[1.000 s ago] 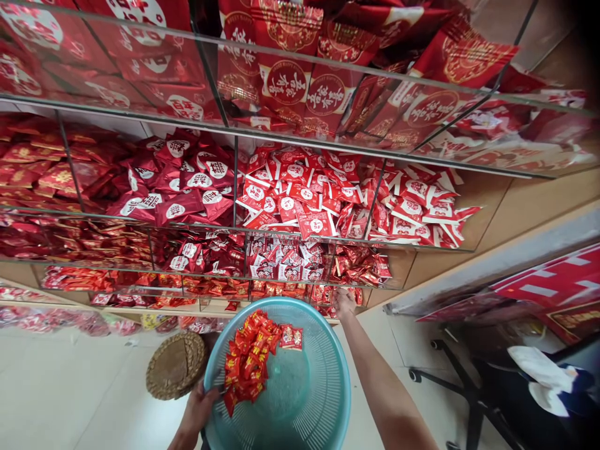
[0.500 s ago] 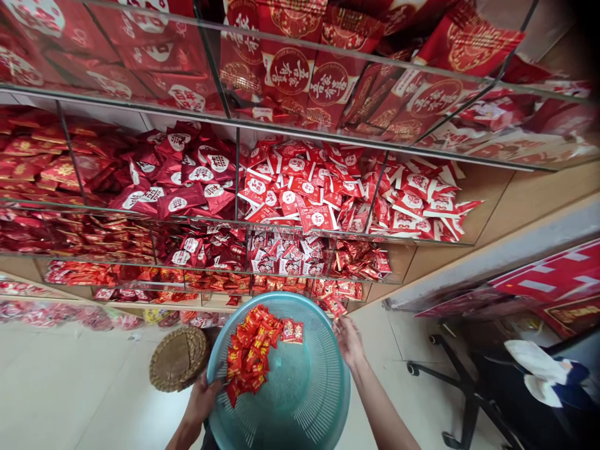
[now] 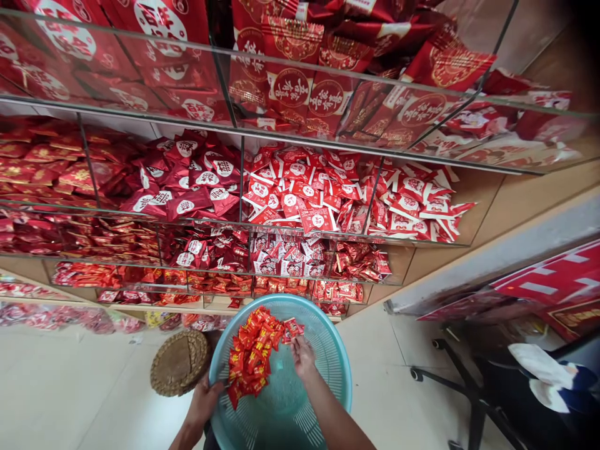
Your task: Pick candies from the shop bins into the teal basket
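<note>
A turquoise plastic basket (image 3: pixel 328 400) with slotted sides takes up the lower middle. My left hand (image 3: pixel 204 400) is closed on its left rim. Heaped along the basket's left side are small orange-red candy packets (image 3: pixel 253 353) with yellow print. Inside the basket, my right hand (image 3: pixel 304 357) pinches a small red candy packet (image 3: pixel 293 329) beside the top right of this heap. Its fingers partly cover the packet, and I cannot tell whether another lies under it.
Glass-fronted shelves (image 3: pixel 300 150) hold red packets sorted in compartments, down to low bins of small packets (image 3: pixel 340 291). A round woven stool (image 3: pixel 180 364) stands left of the basket. On the right are a black wheeled chair (image 3: pixel 473 387) and white cloth (image 3: pixel 539 369).
My right hand has moved left and slightly down, from the basket's right rim by the lowest bin to inside the basket, bringing a red packet. My left hand stays on the rim.
</note>
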A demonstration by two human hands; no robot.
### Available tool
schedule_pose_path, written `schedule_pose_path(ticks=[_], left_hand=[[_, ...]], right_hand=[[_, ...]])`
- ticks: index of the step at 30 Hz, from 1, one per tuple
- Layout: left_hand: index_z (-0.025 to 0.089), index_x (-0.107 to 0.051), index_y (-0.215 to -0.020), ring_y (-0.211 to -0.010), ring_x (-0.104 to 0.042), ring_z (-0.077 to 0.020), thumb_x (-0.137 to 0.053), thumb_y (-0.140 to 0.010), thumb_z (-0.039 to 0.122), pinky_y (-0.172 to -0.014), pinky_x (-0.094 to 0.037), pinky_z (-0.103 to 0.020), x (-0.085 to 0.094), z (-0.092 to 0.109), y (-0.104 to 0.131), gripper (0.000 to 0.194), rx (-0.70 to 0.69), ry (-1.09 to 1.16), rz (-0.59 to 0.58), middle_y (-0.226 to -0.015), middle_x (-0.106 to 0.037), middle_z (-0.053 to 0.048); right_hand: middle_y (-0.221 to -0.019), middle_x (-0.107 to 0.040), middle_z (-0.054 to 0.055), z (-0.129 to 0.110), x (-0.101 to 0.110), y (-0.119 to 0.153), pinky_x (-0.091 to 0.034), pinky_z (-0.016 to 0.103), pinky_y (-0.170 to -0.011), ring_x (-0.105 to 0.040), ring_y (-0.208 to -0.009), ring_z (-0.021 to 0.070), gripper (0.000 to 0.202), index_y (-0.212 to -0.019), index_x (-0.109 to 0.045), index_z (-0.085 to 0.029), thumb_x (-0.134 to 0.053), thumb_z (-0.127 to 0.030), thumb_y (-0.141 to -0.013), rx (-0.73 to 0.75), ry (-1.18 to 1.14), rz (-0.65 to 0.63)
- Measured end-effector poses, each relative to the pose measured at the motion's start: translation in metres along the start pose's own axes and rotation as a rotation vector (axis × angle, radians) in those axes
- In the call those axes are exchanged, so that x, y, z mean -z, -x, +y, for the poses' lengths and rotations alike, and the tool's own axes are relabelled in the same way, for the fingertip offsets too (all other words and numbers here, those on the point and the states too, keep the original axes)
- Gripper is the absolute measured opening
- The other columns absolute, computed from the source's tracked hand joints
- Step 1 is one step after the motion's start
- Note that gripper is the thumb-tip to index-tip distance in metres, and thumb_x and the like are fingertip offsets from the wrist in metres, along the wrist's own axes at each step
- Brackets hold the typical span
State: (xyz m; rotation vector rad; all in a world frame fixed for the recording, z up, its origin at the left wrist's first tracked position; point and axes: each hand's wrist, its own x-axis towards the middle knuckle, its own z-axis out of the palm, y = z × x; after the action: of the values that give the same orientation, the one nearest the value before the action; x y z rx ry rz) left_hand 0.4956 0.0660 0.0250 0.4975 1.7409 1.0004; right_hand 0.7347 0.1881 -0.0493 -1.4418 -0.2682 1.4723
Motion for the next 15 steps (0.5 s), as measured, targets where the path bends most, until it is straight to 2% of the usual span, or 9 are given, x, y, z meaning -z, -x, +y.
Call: schedule_pose_path(ticks=[5,11,15], left_hand=[[0.018,-0.065,-0.074,-0.047,-0.058,-0.0169,-0.067,-0.055,0.030,-0.046,-0.047,-0.026,0.000,-0.005,-0.004,0.022,0.009,-0.007,0.000,-0.052,-0.062,0.003],[0.018,-0.067,-0.072,-0.052,-0.063,-0.0206,-0.068,-0.053,0.030,-0.048,-0.049,-0.028,0.005,-0.007,-0.010,0.022,0.030,-0.013,-0.044,-0.056,-0.066,0.000],[0.017,-0.068,-0.076,-0.057,-0.065,-0.0227,-0.068,-0.055,0.031,-0.051,-0.052,-0.030,0.008,-0.012,-0.015,0.026,0.029,-0.007,-0.067,-0.060,-0.069,-0.002]], right_hand=[[-0.059,-0.062,-0.006,0.006,-0.013,0.001,-0.055,0.024,-0.060,-0.068,-0.065,0.0147,0.031,-0.067,-0.049,-0.025,-0.078,-0.033,-0.066,-0.099,-0.004,0.144],[-0.060,-0.063,-0.003,0.009,-0.021,0.008,-0.053,0.025,-0.058,-0.067,-0.067,0.0170,0.035,-0.062,-0.047,-0.024,-0.081,-0.033,-0.061,-0.165,0.074,0.136],[-0.056,-0.063,-0.002,0.010,-0.024,0.012,-0.045,0.023,-0.050,-0.063,-0.056,0.0150,0.028,-0.064,-0.052,-0.022,-0.078,-0.032,-0.066,-0.230,0.174,0.112]])
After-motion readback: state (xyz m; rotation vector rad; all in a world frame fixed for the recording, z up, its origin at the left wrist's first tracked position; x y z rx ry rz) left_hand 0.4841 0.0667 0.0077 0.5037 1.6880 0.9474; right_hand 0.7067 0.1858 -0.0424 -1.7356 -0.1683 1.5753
